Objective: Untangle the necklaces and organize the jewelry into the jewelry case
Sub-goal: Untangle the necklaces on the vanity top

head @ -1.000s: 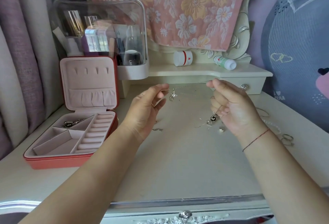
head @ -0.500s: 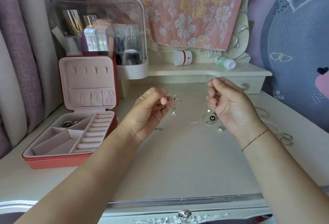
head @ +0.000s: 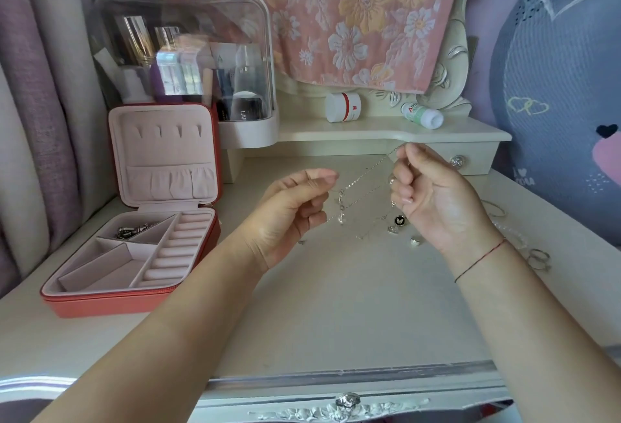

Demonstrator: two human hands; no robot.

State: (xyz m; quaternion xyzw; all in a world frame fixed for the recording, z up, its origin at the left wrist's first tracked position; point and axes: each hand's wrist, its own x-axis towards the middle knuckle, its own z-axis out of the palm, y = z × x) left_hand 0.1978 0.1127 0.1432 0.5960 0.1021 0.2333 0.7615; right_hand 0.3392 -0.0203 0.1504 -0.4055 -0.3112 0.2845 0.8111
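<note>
- Found left hand [head: 295,211] raised over table [head: 336,315], fingers curled, thumb and forefinger pinching the left end of the chains [head: 364,179].
- Found right hand [head: 437,201] raised opposite and a little higher, fist clenched round the other end; noted one strand leaving the top of that fist.
- Traced chains as thin silver strands slanting down from right grip to left grip, clear of the table, crossing one another midway; could not tell how many strands.
- Noted small silver pendants [head: 341,212] hanging on the strands just beside the left fingertips, below the pinch.
- Noted a black round charm [head: 399,220] just under the right fingers; could not tell whether hanging or lying on the table.
- Recorded a loose ring [head: 416,240] on the table near the right wrist, and further rings [head: 539,259] on the table beyond the right forearm.
- Recorded case [head: 111,301] open at the left of the table, well apart from both hands, lid upright; small silver pieces [head: 132,231] in its rear compartment.
</note>
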